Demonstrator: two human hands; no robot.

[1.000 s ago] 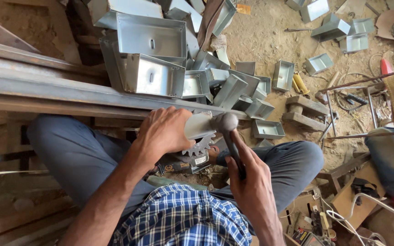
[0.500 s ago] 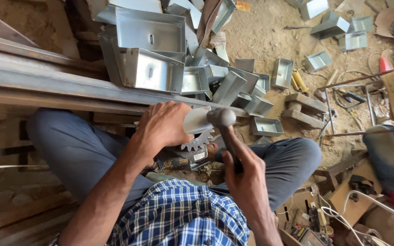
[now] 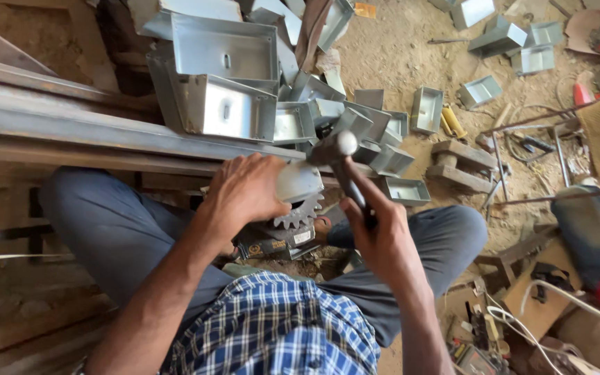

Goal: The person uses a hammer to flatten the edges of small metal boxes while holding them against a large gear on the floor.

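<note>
My left hand (image 3: 248, 191) presses down on a small bent piece of grey sheet metal (image 3: 298, 182) that rests on a toothed gear wheel (image 3: 300, 212) between my knees. My right hand (image 3: 376, 232) grips the dark handle of a hammer (image 3: 338, 149), whose round steel head is raised above the sheet-metal piece. Under the gear lies a dark block tool (image 3: 272, 244) on the ground.
Long steel beams (image 3: 92, 128) run across in front of me. Behind them sits a heap of folded sheet-metal boxes (image 3: 223, 104), with more boxes (image 3: 426, 107) scattered on the sandy floor. Rods, wooden blocks (image 3: 456, 160), cables and a cardboard box (image 3: 539, 298) lie to the right.
The hammer head has risen from the sheet-metal piece, and my right hand has lifted with it. My left hand stays on the piece.
</note>
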